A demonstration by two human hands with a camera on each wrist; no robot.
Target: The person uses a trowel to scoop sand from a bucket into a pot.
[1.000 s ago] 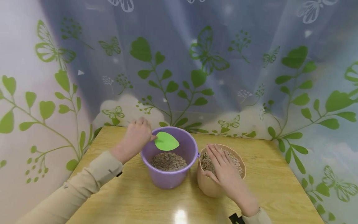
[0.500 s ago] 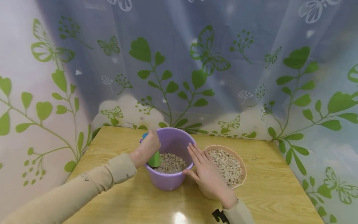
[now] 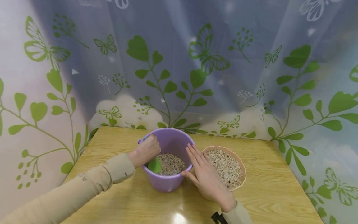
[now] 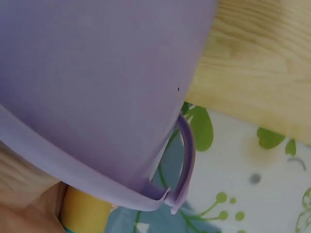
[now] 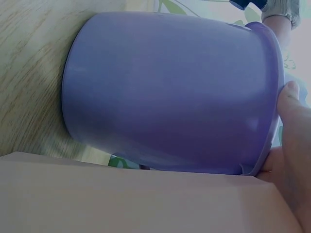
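My left hand (image 3: 146, 151) grips a small shovel with a green blade (image 3: 154, 165), dipped into the purple bucket (image 3: 167, 184) at its near left side. Part of the shovel's yellow handle (image 4: 85, 208) shows beside that hand in the left wrist view. Speckled gravel (image 3: 172, 163) covers the bucket's bottom. My right hand (image 3: 207, 177) touches the bucket's right rim, fingers extended; in the right wrist view its thumb (image 5: 290, 94) lies at the rim. Beneath and beside the right hand stands a tan scalloped-rim pot (image 3: 245, 174), filled with paler gravel (image 3: 227, 168).
Both containers stand on a wooden table (image 3: 268, 186). A curtain (image 3: 179, 77) printed with leaves and butterflies hangs directly behind and on both sides. The bucket's purple handle (image 4: 188, 160) hangs at its far side in the left wrist view.
My left hand has swung the shovel from above the bucket down into it, blade now near the gravel. The right hand moved left from over the tan pot to the bucket's rim.
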